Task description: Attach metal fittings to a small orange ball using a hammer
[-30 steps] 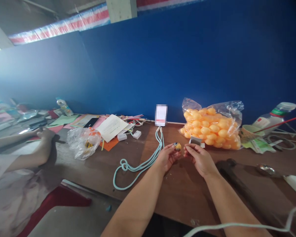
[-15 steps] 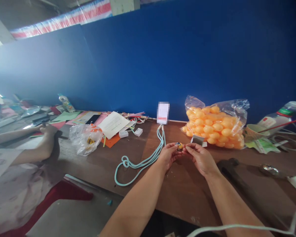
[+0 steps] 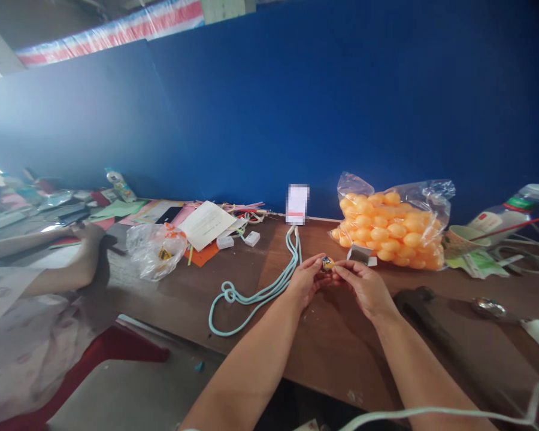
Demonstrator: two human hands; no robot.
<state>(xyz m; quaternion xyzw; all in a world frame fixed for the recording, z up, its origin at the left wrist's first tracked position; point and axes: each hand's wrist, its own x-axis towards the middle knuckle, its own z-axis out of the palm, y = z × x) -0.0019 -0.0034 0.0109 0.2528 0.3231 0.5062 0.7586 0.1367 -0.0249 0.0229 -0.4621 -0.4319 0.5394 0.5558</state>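
Note:
Between my two hands is a small shiny yellow-and-dark object point(image 3: 327, 264), too small to make out clearly. My left hand point(image 3: 306, 281) pinches it from the left with closed fingers. On its right side, the thumb and fingers of my right hand point(image 3: 365, 287) are pressed together at its edge. Just behind my right hand sits a small open grey-white box point(image 3: 362, 256). A clear bag of orange balls point(image 3: 388, 230) stands behind that box. Left of my hands, a light blue cord point(image 3: 251, 302) lies looped on the brown table point(image 3: 170, 308).
A white card point(image 3: 297, 205) leans at the blue partition. Papers point(image 3: 206, 224), a clear plastic bag point(image 3: 156, 251) and small white boxes point(image 3: 252, 239) lie left. Another person's arm point(image 3: 72, 272) rests far left. A bottle point(image 3: 516, 206) and cup point(image 3: 467, 239) stand right.
The small object is turned slightly between my fingers and shows more of its yellow, shiny surface. My hands have stayed in nearly the same place.

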